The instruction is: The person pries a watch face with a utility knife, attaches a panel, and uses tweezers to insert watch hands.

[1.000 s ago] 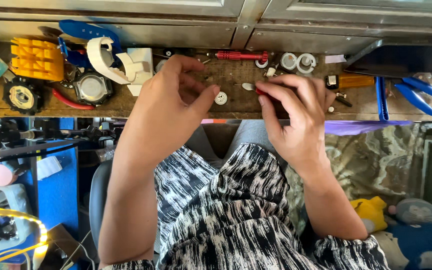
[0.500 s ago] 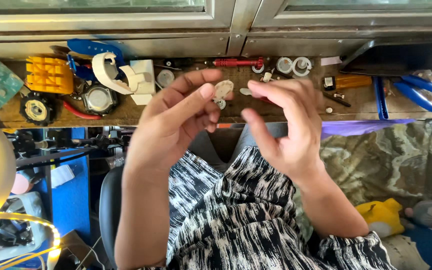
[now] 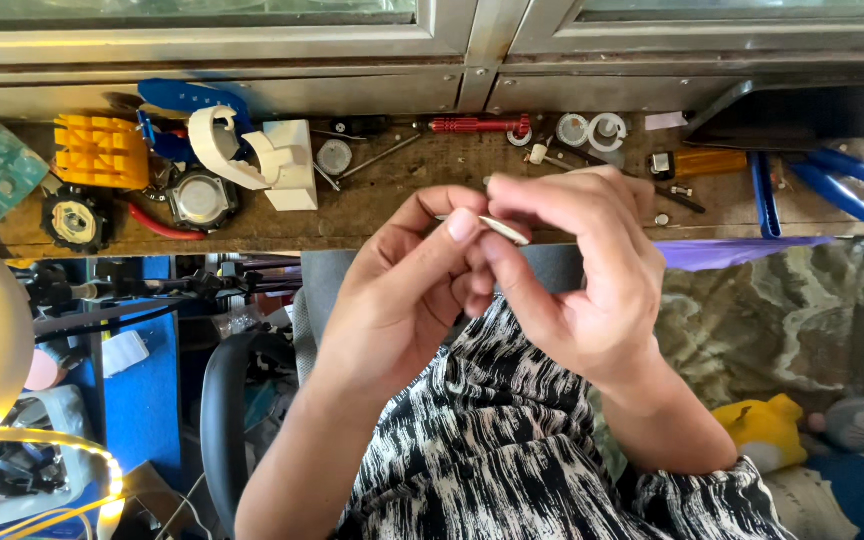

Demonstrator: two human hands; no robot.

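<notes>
**Small white disc pinched between both hands**

A thin white disc point(image 3: 505, 229) is held edge-on by left hand point(image 3: 407, 290) and right hand point(image 3: 577, 270), fingertips closed narrow, raised off the worktop point(image 3: 402, 195) near the red screwdriver point(image 3: 477, 125), likely for close inspection.

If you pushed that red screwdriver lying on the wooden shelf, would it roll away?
Probably a little. The red screwdriver looks round and slim, lying flat on the wooden shelf, so a sideways nudge might roll it. It likely wouldn't go far: white rings sit close by its tip. It seems stiff and light.
</notes>
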